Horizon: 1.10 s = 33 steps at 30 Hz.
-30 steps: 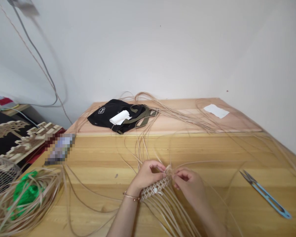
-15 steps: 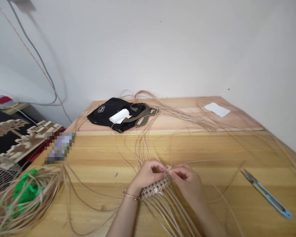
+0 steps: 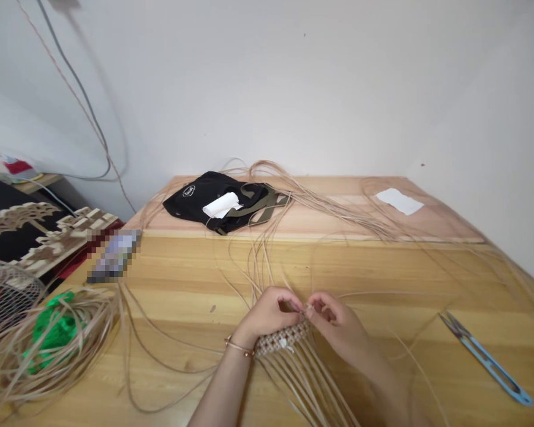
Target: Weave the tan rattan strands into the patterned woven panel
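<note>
A narrow woven cane band (image 3: 282, 341) lies on the wooden table under my hands, with many long cane strands (image 3: 302, 379) trailing from it toward me. My left hand (image 3: 267, 314), wearing a thin bracelet, grips the band's upper edge. My right hand (image 3: 338, 326) pinches a thin strand end (image 3: 306, 309) at that edge, its fingertips close to those of my left hand. The fingers hide part of the weave.
Loose strands spread across the table (image 3: 169, 261). A black bag (image 3: 218, 201) and white paper (image 3: 399, 201) lie at the back. Blue-handled thread snips (image 3: 485, 359) lie at right. A cane coil (image 3: 48, 344) around green material (image 3: 57, 329) sits at left, beside a blurred object (image 3: 114, 256).
The small cane loop at my fingertips has shrunk to a short end. My right hand's fingers have shifted around it. The whole view has turned slightly, moving the table contents a little rightward.
</note>
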Each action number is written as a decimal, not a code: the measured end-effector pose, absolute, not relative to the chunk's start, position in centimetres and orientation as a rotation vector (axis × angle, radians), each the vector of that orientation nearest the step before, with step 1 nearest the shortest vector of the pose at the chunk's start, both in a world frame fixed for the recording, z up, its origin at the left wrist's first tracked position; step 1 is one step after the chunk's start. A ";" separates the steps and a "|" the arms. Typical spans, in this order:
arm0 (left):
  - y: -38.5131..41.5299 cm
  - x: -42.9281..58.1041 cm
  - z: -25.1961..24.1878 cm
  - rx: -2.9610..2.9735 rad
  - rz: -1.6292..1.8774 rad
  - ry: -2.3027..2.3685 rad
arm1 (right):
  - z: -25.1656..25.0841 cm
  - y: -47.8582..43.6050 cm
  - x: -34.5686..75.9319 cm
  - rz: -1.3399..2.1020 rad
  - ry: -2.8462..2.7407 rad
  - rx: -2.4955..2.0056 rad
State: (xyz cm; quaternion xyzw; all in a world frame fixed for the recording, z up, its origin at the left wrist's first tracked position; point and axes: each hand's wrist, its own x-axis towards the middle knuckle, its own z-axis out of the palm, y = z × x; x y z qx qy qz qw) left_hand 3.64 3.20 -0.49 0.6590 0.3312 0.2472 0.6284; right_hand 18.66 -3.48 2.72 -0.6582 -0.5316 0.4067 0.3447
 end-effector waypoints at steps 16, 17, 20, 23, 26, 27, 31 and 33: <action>3.4 3.9 -0.9 1.460 0.598 0.733 | 6.4 -4.0 19.9 1.750 -0.992 -1.271; 3.4 3.9 -0.9 1.461 0.594 0.730 | 6.8 -4.1 20.1 1.741 -1.029 -1.288; 3.4 3.9 -0.8 1.451 0.587 0.711 | 7.9 -4.4 20.7 1.707 -1.222 -1.331; 3.3 3.9 -0.6 1.475 0.592 0.732 | 8.8 -4.5 20.7 1.634 -1.405 -1.376; 3.3 3.9 -0.6 1.499 0.564 0.738 | 9.0 -4.5 20.3 1.559 -1.328 -1.505; 3.3 3.9 -0.6 1.503 0.553 0.733 | 8.8 -4.4 20.2 1.564 -1.266 -1.528; 3.3 4.0 -0.8 1.592 0.525 0.745 | 8.1 -4.2 20.1 1.604 -1.131 -1.426; 3.3 4.0 -0.8 1.655 0.517 0.763 | 8.7 -4.0 20.1 1.590 -1.138 -1.266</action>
